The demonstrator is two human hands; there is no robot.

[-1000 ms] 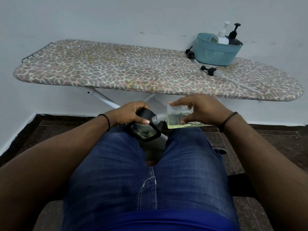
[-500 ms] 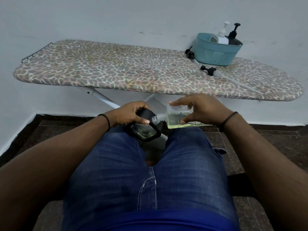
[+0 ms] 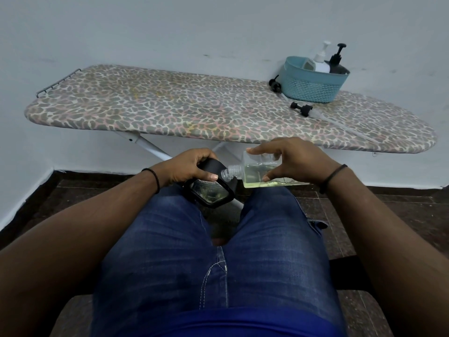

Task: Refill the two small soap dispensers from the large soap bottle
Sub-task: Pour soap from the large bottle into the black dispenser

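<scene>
My left hand [image 3: 187,167] grips a black square soap dispenser [image 3: 211,189], held above my knees with its top toward the right. My right hand [image 3: 295,160] holds a clear bottle [image 3: 252,172] with pale yellow liquid, tipped sideways so its open threaded neck [image 3: 227,173] meets the black dispenser's top. Two black pump heads with long tubes [image 3: 302,108] [image 3: 275,84] lie on the ironing board. A white pump bottle [image 3: 321,62] and a black pump bottle [image 3: 336,62] stand in the teal basket [image 3: 308,87].
The ironing board [image 3: 170,110] with a spotted cover spans the view in front of me, against a white wall. Its white legs [image 3: 150,147] slant down behind my hands. I sit with my jeans-covered legs [image 3: 218,251] over a dark tiled floor [image 3: 401,215].
</scene>
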